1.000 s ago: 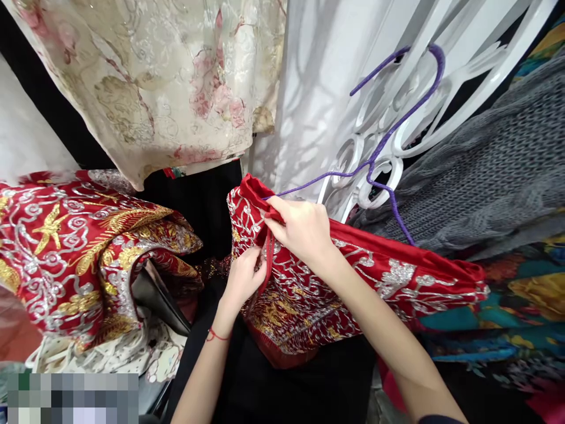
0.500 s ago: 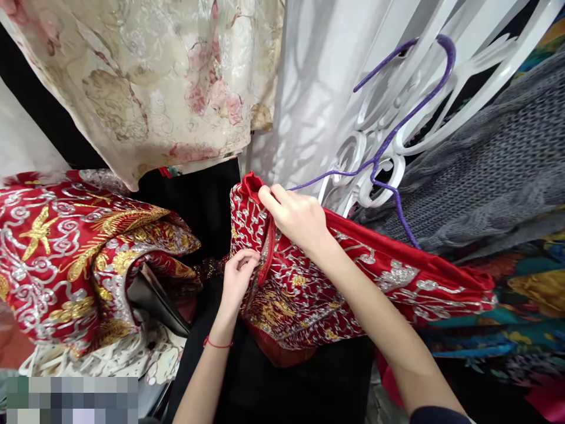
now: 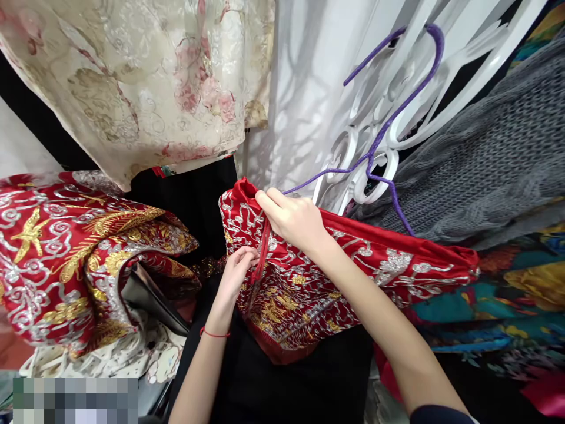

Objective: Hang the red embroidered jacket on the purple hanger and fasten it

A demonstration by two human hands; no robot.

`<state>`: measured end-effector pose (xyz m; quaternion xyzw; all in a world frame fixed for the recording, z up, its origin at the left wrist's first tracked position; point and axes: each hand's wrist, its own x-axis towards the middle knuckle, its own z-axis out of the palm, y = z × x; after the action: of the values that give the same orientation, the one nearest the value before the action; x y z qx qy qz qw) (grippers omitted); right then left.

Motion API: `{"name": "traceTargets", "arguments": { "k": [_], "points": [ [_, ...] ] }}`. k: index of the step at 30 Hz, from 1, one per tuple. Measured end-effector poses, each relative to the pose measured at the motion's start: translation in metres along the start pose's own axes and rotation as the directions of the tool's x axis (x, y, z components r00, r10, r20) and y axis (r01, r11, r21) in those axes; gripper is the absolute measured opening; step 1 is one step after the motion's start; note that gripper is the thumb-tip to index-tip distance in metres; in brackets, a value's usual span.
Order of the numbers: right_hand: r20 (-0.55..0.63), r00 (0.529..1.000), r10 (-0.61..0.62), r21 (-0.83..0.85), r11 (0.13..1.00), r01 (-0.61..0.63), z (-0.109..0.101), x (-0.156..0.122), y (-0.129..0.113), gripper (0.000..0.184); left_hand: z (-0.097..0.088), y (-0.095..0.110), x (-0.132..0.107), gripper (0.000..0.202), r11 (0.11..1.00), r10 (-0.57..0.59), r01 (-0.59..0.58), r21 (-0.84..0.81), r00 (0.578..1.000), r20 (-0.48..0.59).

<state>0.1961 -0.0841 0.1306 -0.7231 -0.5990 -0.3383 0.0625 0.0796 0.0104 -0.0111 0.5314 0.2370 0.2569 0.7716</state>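
A red embroidered skirt with silver and gold stitching hangs in front of me, its waistband running from upper left to right. My right hand is closed over the waistband near its left end. Lower down, my left hand pinches the edge of a red strip along a side opening; its fingertips are partly hidden there. A red string circles the left wrist. Behind the waistband sits a purple hanger, its lower arms reaching down to the garment.
White scrolled metalwork stands behind the hanger. A cream floral cloth hangs at upper left, above another red embroidered garment. On the right are a grey knit and a teal floral cloth.
The view has shifted slightly. The skirt's right end sits a little higher and further left, and the red strip lies straighter by my left hand. Both hands keep their places on the skirt.
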Motion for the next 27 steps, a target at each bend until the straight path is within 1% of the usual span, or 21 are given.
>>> {"name": "traceTargets", "arguments": {
  "k": [4,9,13,14,16,19,21,24,27],
  "points": [
    [0.005,1.000,0.007,0.025,1.000,-0.007,-0.002,-0.001,-0.001,0.034,-0.003,-0.003,0.002,0.022,1.000,0.015,-0.015,0.011,1.000,0.010],
    [0.018,1.000,-0.007,0.022,1.000,0.007,-0.002,-0.002,-0.001,0.034,-0.002,-0.002,0.004,0.023,0.999,0.027,-0.027,-0.031,0.999,-0.019],
    [0.021,1.000,0.004,0.007,1.000,-0.004,-0.001,-0.002,-0.002,0.035,0.000,0.008,-0.001,0.023,0.996,0.053,-0.048,-0.075,0.996,0.067],
    [0.026,1.000,0.007,0.007,1.000,-0.007,-0.002,-0.002,-0.002,0.035,-0.001,0.011,-0.003,0.022,0.997,0.068,-0.064,-0.048,0.994,0.084],
    [0.038,0.999,0.010,0.010,1.000,-0.010,-0.003,-0.001,-0.003,0.035,-0.001,0.019,-0.008,0.020,0.991,0.114,-0.120,0.056,0.989,0.095],
    [0.053,0.999,0.012,0.014,1.000,-0.012,-0.005,-0.001,-0.005,0.035,-0.002,0.029,-0.013,0.018,0.954,0.203,-0.213,0.209,0.977,0.069],
    [0.064,0.998,0.016,0.019,1.000,-0.018,-0.008,-0.001,-0.006,0.034,-0.001,0.033,-0.015,0.017,0.937,0.244,-0.249,0.243,0.968,0.051],
    [0.078,0.997,0.027,0.027,0.999,-0.030,-0.013,-0.001,-0.008,0.033,0.004,0.034,-0.015,0.018,0.943,0.247,-0.250,0.218,0.968,0.042],
    [0.094,0.995,0.040,0.033,0.999,-0.043,-0.015,-0.003,-0.009,0.033,0.008,0.034,-0.018,0.023,0.968,0.218,-0.223,0.113,0.974,0.052]
  ]
}}
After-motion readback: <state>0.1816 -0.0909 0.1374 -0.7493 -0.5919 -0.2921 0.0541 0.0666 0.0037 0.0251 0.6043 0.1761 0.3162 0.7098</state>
